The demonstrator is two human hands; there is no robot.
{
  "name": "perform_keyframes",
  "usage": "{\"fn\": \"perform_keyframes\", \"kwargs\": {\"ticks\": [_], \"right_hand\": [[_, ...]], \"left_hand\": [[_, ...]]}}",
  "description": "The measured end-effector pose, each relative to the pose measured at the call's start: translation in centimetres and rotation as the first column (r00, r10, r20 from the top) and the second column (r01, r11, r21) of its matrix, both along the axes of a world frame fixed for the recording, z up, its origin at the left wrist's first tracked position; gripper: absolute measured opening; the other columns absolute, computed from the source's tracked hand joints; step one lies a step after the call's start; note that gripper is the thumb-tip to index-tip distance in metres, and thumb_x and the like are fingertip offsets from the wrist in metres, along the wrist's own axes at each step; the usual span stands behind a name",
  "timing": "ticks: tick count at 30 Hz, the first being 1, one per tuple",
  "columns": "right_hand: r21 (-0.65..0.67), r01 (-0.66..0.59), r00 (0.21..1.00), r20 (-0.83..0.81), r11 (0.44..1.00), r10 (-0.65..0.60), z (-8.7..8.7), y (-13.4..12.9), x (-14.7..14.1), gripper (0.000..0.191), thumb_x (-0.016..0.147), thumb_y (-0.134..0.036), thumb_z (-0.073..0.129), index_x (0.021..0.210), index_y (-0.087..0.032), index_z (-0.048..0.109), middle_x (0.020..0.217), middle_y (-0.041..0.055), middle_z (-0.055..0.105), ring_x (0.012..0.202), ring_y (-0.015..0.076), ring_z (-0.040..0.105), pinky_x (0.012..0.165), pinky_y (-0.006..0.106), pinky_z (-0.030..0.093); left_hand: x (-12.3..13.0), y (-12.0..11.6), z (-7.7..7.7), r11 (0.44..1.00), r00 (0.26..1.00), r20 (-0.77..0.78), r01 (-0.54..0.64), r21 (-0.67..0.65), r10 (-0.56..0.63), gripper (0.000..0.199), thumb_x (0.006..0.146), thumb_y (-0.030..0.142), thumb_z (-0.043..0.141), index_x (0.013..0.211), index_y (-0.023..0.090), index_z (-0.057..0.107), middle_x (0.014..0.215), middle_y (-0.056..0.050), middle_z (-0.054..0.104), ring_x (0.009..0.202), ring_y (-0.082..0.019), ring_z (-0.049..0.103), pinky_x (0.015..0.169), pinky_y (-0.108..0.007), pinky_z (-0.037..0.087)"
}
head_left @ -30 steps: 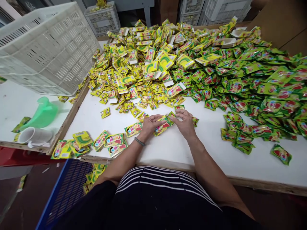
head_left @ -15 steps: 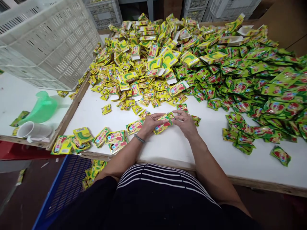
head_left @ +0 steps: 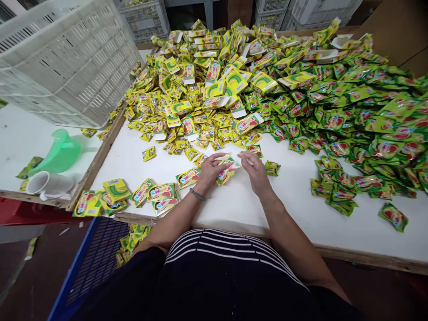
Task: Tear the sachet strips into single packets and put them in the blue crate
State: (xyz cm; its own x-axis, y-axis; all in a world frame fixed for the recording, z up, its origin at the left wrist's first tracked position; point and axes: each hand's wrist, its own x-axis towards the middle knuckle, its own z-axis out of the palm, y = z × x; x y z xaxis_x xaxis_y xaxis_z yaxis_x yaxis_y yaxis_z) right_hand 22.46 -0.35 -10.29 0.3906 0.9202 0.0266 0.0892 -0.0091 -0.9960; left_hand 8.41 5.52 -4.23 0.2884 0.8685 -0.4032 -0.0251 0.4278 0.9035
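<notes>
In my left hand [head_left: 211,171] is a small yellow and green candy box [head_left: 229,174], gripped between thumb and fingers and tilted just above the white table. Pale card shows near its upper right end. My right hand [head_left: 254,171] is just right of the box, apart from it. Its fingers are loosely curled, with nothing visible in them. A green candy packet [head_left: 272,168] lies right of that hand, and another green packet [head_left: 254,150] just beyond its fingertips. Beside my left hand lies a candy box [head_left: 188,178], with more boxes [head_left: 161,192] farther left.
A heap of yellow packets and boxes [head_left: 207,102] covers the table's far side, with green packets [head_left: 351,116] heaped at right. A white crate [head_left: 67,67], green scoop [head_left: 60,154] and white mug [head_left: 50,183] stand left. A blue crate [head_left: 87,263] is below the edge.
My right hand has drawn back slightly from the box. The green packet that was between my hands at the box's end no longer shows. My left hand keeps its hold.
</notes>
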Motion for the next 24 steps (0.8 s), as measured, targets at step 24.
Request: {"fn": "perform_keyframes", "kwargs": {"ticks": [24], "right_hand": [[0.012,-0.094,0.988,-0.118,0.995,0.095,2.0,-0.2,-0.6,0.032,0.079,-0.053,0.064,0.084,-0.024,0.075,0.09,0.0049,0.075,0.088,0.0228,0.066,0.083,0.039,0.052]], "left_hand": [[-1.2,0.6,-0.6,0.981,0.991,-0.044,0.128,0.147,-0.123,0.056,0.059,0.042,0.085,0.099,0.019,0.053,0.067,0.005,0.066,0.056,-0.008,0.058,0.059,-0.021,0.043]]}}
